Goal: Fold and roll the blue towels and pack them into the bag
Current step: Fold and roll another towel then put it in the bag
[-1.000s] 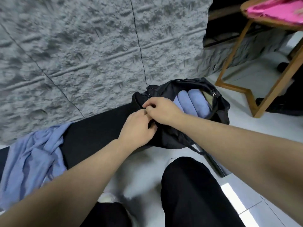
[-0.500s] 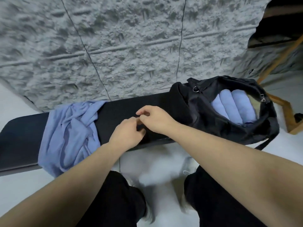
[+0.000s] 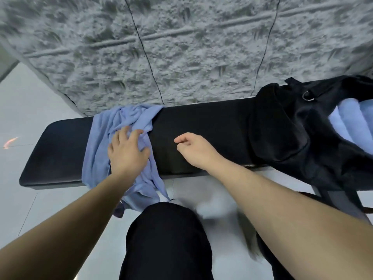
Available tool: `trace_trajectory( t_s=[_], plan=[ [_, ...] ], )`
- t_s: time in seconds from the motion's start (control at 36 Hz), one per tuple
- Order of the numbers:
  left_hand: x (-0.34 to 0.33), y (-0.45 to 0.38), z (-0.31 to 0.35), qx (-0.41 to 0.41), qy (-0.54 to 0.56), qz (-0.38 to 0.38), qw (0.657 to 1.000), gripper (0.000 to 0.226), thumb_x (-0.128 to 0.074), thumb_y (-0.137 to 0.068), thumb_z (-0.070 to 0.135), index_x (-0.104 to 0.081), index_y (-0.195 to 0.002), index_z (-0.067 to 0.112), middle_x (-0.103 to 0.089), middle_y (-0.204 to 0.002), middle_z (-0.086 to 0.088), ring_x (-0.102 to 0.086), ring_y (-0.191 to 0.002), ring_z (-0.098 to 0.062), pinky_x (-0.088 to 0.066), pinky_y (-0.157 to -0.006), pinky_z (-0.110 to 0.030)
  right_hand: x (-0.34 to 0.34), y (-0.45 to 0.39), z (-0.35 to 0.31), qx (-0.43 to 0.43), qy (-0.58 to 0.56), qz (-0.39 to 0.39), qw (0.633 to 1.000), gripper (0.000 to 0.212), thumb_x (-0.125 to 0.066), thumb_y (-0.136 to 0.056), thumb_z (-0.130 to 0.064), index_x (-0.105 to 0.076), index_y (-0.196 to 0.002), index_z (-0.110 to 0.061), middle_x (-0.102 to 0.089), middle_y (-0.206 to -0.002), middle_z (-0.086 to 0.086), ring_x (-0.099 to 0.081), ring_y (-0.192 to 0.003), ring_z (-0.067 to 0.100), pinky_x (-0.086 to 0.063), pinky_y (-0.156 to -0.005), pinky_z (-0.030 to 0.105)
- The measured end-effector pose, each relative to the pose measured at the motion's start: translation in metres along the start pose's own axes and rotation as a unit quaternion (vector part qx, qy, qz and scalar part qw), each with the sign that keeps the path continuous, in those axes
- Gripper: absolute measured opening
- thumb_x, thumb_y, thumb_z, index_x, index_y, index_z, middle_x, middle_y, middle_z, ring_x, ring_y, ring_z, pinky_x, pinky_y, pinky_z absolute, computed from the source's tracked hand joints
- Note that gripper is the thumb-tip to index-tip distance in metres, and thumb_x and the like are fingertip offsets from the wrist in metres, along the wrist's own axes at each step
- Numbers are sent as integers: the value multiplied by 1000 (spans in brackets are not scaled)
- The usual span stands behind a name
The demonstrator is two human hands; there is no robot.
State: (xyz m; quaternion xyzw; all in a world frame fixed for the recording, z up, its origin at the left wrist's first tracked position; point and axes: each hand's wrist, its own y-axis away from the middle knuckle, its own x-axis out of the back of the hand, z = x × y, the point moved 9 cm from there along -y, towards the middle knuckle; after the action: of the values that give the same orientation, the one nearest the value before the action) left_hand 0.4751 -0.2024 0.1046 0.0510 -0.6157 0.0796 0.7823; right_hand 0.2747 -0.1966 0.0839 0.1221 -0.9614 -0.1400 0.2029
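Both hands have left the bag: our left hand now rests spread on the crumpled blue towel draped over the black counter, while our right hand hovers loosely curled, seemingly holding nothing. Rolled towels sit inside the open bag.

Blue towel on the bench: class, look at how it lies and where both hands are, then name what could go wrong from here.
1. The crumpled blue towel hangs over the front edge of the bench; a pull by the left hand might drag it to the floor.
2. It is bunched and twisted, so it may roll unevenly unless spread flat first.
3. The bag overhangs the bench edge with its mouth open; a nudge from the right hand might tip out the rolled towels.
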Motion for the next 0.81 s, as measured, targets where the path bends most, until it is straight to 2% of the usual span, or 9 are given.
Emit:
trace_trajectory(
  t_s=[0.17,0.28,0.36,0.44,0.5,0.53,0.61,0.72,0.81],
  plan=[
    [13,-3,-48,132,39,40,990,59,-63,-89,27,-40,-143,23,-28,-154,-11,-27,-140,-37,-22,-111,-53,-21,-7,-8,7,14,-37,999,24,-52,-94,-23,-62,-116,-27,-56,-83,-17,-56,-83,6,-39,-74,21],
    [5,-6,-59,170,181,-2,969,56,-59,-92,21,-37,-143,21,-56,-132,-10,-56,-113,-39,-45,-87,-44,-25,-8,-8,8,25,-44,999,24,-52,-94,-24,-62,-116,-27,-57,-83,-17,-54,-76,2,-40,-70,20],
    [4,-5,-50,189,240,-15,952,28,-57,-94,18,-56,-122,20,-63,-105,-4,-60,-102,-35,-45,-78,-39,-26,-7,-6,4,27,-52,998,24,-53,-94,-25,-61,-116,-27,-58,-84,-16,-56,-75,3,-43,-68,19],
    [0,-3,-33,204,320,-38,924,32,-55,-95,20,-56,-123,4,-59,-83,-3,-57,-74,-23,-48,-77,-39,-24,-7,-5,-3,19,-54,998,24,-53,-93,-25,-61,-115,-27,-61,-87,-12,-62,-85,11,-47,-75,24],
    [0,-2,-18,185,357,-50,914,22,-55,-94,20,-62,-113,11,-64,-91,-7,-62,-85,-26,-50,-84,-41,-22,-7,-5,-4,10,-53,999,22,-53,-94,-25,-61,-114,-27,-65,-95,-9,-65,-91,14,-50,-82,27],
    [0,-1,-9,173,363,-58,914,8,-55,-93,18,-61,-97,19,-62,-87,-5,-60,-82,-25,-49,-77,-38,-21,-7,-5,-8,-3,-53,999,21,-53,-94,-25,-61,-113,-28,-67,-99,-6,-66,-91,14,-52,-85,30],
    [0,-2,19,119,372,-69,918,27,-53,-92,12,-39,-70,20,-35,-61,1,-34,-55,-14,-29,-55,-27,-16,-5,-4,-31,-67,-50,996,18,-50,-96,-27,-62,-110,-26,-69,-105,1,-67,-89,17,-56,-83,34],
    [0,2,66,34,365,-94,926,4,-53,-93,11,-56,-94,8,-51,-73,-1,-42,-62,-13,-31,-55,-23,-4,-7,-2,-69,-182,-39,980,27,-52,-96,-45,-63,-107,-22,-67,-108,-1,-65,-103,19,-55,-92,41],
    [-1,4,97,4,386,-110,916,18,-55,-92,11,-58,-108,19,-63,-88,5,-58,-78,-9,-42,-65,-22,11,-10,-1,-88,-265,-24,960,36,-54,-94,-54,-64,-107,-22,-70,-108,-2,-65,-103,13,-51,-98,38]
  ],
)
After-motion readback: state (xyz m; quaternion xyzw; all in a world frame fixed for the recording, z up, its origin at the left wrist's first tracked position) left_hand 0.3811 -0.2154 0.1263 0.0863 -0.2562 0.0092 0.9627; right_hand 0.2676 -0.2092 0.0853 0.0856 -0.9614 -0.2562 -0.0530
